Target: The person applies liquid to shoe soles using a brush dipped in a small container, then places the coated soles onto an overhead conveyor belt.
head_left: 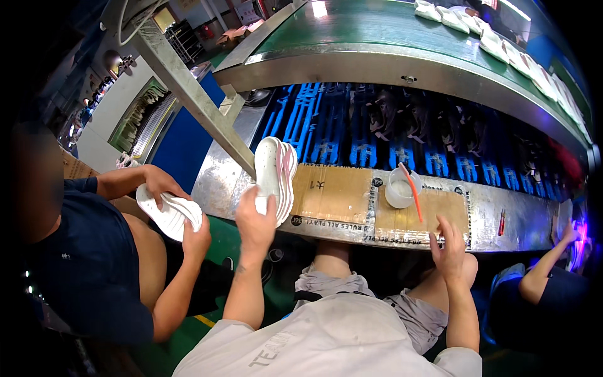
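Observation:
My left hand [254, 223] grips a stack of white shoe soles [269, 169] by its lower end, thumb in front. The soles stand nearly upright over the bench, their edges fanned to the right, one of them pinkish. My right hand [449, 248] hangs over the bench's near edge with its fingers apart and nothing in them. Just beyond it lies a flat cardboard sheet [440, 217]. On that cardboard, between my hands, stands a whitish plastic cup [398, 193] with an orange-red stick [414, 195], probably a brush handle, leaning across it.
Red-handled snips [501, 223] lie on the metal bench [487, 204] at right. Behind it runs a rack of blue clamps [364, 147] under a green conveyor [352, 38] carrying white shoes [496, 47]. A metal post [195, 100] slants at left. A co-worker [100, 251] there holds white soles; another sits right.

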`<act>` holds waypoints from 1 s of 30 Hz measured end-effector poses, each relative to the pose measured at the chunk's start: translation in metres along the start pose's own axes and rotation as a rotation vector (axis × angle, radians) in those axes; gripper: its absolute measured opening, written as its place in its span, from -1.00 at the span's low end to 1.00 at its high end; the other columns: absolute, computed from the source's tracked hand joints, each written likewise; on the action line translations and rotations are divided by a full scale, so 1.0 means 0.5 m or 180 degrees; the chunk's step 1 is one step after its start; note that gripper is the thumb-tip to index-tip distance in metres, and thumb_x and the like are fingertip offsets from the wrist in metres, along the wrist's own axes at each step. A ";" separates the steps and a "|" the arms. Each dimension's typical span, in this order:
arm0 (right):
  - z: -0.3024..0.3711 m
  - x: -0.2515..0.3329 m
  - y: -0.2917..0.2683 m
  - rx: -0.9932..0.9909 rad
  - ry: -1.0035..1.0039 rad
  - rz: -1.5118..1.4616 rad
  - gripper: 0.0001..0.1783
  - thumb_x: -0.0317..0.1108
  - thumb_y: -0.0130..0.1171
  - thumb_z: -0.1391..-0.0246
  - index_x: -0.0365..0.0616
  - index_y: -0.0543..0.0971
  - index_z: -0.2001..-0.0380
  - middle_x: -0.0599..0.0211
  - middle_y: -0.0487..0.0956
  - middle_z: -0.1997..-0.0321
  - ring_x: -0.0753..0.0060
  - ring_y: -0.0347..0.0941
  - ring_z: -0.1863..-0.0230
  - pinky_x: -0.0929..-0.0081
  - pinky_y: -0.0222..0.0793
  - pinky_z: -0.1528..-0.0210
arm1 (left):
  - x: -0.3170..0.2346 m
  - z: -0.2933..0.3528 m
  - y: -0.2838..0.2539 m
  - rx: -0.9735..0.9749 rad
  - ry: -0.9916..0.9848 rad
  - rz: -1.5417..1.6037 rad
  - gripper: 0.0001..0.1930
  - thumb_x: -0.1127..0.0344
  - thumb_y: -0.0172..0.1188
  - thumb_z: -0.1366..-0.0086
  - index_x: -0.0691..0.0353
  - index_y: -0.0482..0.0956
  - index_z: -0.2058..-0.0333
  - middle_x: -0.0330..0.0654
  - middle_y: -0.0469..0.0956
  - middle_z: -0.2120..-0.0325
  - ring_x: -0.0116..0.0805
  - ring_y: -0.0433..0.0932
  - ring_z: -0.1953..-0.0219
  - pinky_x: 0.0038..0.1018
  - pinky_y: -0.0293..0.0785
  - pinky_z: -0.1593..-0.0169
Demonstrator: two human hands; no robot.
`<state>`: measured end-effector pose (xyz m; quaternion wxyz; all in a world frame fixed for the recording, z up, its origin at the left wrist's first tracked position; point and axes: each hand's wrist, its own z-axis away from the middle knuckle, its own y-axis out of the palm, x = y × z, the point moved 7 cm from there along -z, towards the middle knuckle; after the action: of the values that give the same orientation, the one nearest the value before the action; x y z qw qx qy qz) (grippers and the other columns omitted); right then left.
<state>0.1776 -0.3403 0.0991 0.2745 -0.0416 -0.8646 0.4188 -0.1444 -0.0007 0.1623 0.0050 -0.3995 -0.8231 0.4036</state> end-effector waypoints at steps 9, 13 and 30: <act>-0.097 0.016 0.089 0.0412 -0.1039 0.0243 -0.36 -0.44 0.37 -0.01 0.00 0.54 -0.23 0.34 0.54 0.25 0.25 0.49 0.24 0.28 0.44 0.15 | 0.200 -0.011 0.189 0.1999 -0.0700 0.0262 -0.38 0.04 0.47 -0.08 0.48 0.60 0.06 0.32 0.66 0.20 0.27 0.64 0.08 -0.05 0.54 -0.03; -0.110 0.030 0.095 0.0161 -0.1071 0.0177 -0.59 -0.44 0.30 -0.10 -0.09 0.61 -0.06 0.29 0.57 0.25 0.18 0.53 0.24 0.26 0.48 0.16 | 0.212 -0.010 0.171 0.1641 -0.1083 0.0766 -0.58 0.20 0.35 -0.21 0.44 0.64 0.08 0.27 0.68 0.29 0.14 0.69 0.18 -0.17 0.56 0.06; -0.133 -0.027 0.061 0.0620 0.1292 -0.1371 -0.71 -0.23 0.20 -0.33 -0.25 0.70 0.14 0.31 0.66 0.51 0.53 0.46 0.56 0.50 0.34 0.45 | -0.244 0.423 0.174 0.3828 -0.4492 0.7213 -0.03 -0.39 -0.23 -0.41 0.35 0.04 -0.47 0.47 0.17 -0.36 0.42 0.28 -0.36 0.07 0.24 -0.41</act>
<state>0.2180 -0.2779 0.1037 0.5267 0.0862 -0.7368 0.4150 -0.0745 -0.1901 -0.0003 -0.5414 -0.4805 0.3821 0.5745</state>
